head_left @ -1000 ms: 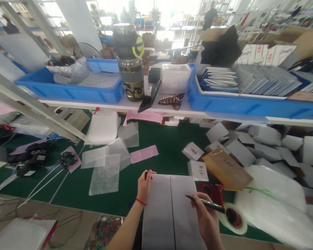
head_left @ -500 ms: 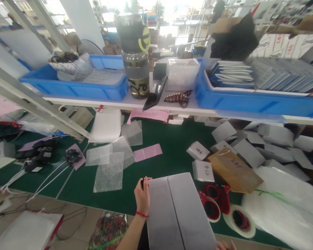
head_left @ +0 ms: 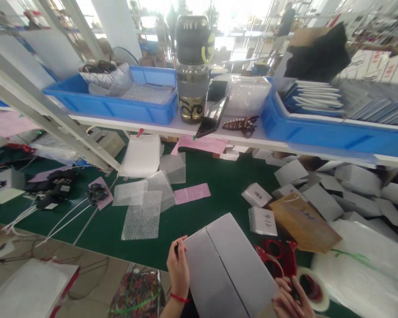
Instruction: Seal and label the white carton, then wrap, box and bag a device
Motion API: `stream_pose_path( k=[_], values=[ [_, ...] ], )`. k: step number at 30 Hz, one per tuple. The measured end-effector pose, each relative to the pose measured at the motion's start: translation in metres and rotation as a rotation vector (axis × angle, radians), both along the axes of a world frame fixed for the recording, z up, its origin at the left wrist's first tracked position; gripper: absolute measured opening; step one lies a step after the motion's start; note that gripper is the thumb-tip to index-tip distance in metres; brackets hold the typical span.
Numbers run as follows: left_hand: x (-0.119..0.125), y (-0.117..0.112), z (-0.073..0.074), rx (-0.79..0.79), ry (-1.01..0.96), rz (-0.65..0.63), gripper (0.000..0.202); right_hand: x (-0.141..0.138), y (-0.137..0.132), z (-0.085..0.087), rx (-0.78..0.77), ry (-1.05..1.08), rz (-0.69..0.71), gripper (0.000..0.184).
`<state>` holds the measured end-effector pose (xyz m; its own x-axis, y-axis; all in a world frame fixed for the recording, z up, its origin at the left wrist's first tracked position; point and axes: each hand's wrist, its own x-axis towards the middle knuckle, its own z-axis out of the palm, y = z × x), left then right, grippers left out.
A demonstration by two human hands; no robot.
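Note:
A pale grey cardboard box, its two flaps meeting along a dark seam, is tilted at the table's front edge. My left hand, with a red string on the wrist, grips its left side; something small and dark shows between the fingers. At the box's right corner my right hand is closed with fingertips on the edge, and a dark, slim item I cannot make out shows in it. Just beyond that hand are red tape dispensers and a tape roll.
Bubble-wrap sheets and a pink slip lie left of centre. Small white boxes, a brown packet and a white plastic bundle crowd the right. Above runs a shelf with blue bins, a bottle and a phone.
The box has turned anticlockwise, its far edge now slanting up to the right. My right hand has come further into view at the box's right corner. The camera view has shifted slightly left.

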<state>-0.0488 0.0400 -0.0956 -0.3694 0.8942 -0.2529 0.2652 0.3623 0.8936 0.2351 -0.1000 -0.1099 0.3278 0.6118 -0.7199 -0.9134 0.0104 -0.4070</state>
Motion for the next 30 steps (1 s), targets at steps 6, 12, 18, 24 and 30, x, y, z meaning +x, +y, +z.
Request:
stream_pose_path(
  k=[6, 12, 18, 24, 30],
  values=[
    [-0.012, -0.020, 0.006, -0.028, 0.050, 0.009, 0.061, 0.014, 0.031, 0.014, 0.103, 0.168, -0.084, 0.035],
    [-0.030, -0.040, 0.005, -0.025, 0.017, -0.053, 0.060, 0.000, 0.030, 0.018, 0.092, 0.167, -0.073, 0.037],
    [-0.036, -0.045, 0.008, -0.022, 0.053, -0.062, 0.060, -0.003, 0.039, 0.020, 0.057, 0.079, -0.026, 0.040],
    [-0.042, -0.050, 0.008, -0.017, 0.102, -0.071, 0.060, 0.006, 0.062, 0.016, 0.070, 0.078, 0.037, 0.037],
    [-0.045, -0.071, 0.002, -0.025, 0.159, -0.027, 0.050, 0.011, 0.097, 0.015, 0.103, 0.084, 0.134, 0.036]
  ],
)
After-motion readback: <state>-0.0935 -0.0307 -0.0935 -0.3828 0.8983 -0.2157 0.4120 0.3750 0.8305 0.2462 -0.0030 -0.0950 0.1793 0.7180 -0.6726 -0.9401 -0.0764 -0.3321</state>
